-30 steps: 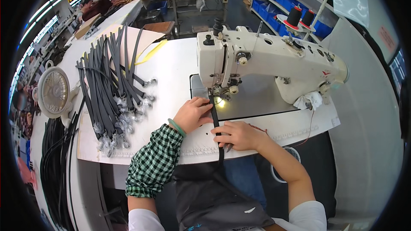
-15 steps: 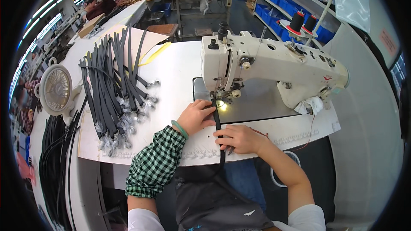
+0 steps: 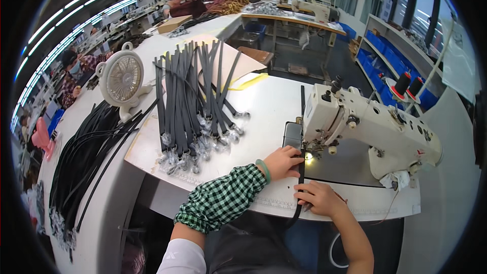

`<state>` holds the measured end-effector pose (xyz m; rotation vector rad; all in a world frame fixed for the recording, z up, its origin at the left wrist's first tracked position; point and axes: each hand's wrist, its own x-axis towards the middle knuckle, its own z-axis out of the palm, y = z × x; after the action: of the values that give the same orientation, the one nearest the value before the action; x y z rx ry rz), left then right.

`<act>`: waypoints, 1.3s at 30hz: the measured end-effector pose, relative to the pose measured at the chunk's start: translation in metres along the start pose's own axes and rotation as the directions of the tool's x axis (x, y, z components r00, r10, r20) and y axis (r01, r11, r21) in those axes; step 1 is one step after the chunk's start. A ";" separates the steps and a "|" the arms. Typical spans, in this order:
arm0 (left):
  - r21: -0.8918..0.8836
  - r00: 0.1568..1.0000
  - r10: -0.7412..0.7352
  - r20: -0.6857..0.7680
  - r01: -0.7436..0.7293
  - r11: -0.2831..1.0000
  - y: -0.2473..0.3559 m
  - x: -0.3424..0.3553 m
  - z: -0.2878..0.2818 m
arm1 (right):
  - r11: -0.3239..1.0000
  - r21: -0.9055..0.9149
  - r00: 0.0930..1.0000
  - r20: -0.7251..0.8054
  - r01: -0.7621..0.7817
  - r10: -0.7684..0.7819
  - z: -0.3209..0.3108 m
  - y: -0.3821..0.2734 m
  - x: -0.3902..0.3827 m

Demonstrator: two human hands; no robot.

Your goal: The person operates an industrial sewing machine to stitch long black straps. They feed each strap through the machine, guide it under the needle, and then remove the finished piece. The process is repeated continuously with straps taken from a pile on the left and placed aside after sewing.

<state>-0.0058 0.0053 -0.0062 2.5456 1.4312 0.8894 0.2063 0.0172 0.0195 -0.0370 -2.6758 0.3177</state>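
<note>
A narrow black strap (image 3: 302,176) runs lengthwise under the needle area of a white sewing machine (image 3: 375,122), its far end showing beyond the machine head and its near end hanging over the table's front edge. My left hand (image 3: 280,164) is at the strap's left side just before the needle, fingertips and thumb pressing on it. Nearer me, my right hand (image 3: 319,198) closes its fingers over the strap from the right. Something small and dark beneath those fingers is too hidden to name. The machine's lamp (image 3: 308,156) lights the stitching spot.
Left of the machine lies a pile of dark straps (image 3: 185,96) with plastic-wrapped metal ends. Further left stand a white fan (image 3: 123,78) and a bundle of long black straps (image 3: 81,157). Thread spools (image 3: 402,83) stand behind the machine at right. A person (image 3: 78,71) sits at far left.
The view has swung left, so everything sits further right in it. The strap has moved away from me through the machine; its far end now shows behind the head. Both hands remain at it.
</note>
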 end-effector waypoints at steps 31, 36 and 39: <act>0.003 0.999 -0.031 0.033 0.031 1.000 0.003 0.004 -0.006 | 0.998 0.062 0.999 -0.040 -0.011 0.014 0.003 0.007 -0.007; -0.007 0.999 -0.030 0.030 0.031 1.000 0.004 0.004 -0.005 | 0.998 0.054 0.999 -0.046 -0.011 0.013 0.003 0.006 -0.007; -0.004 0.999 -0.031 0.027 0.031 0.999 0.004 0.003 -0.006 | 0.999 0.052 0.998 -0.058 -0.007 0.010 0.003 0.005 -0.006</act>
<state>-0.0042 0.0044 0.0016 2.5151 1.4561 0.8491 0.2107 0.0206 0.0131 -0.0411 -2.6092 0.3826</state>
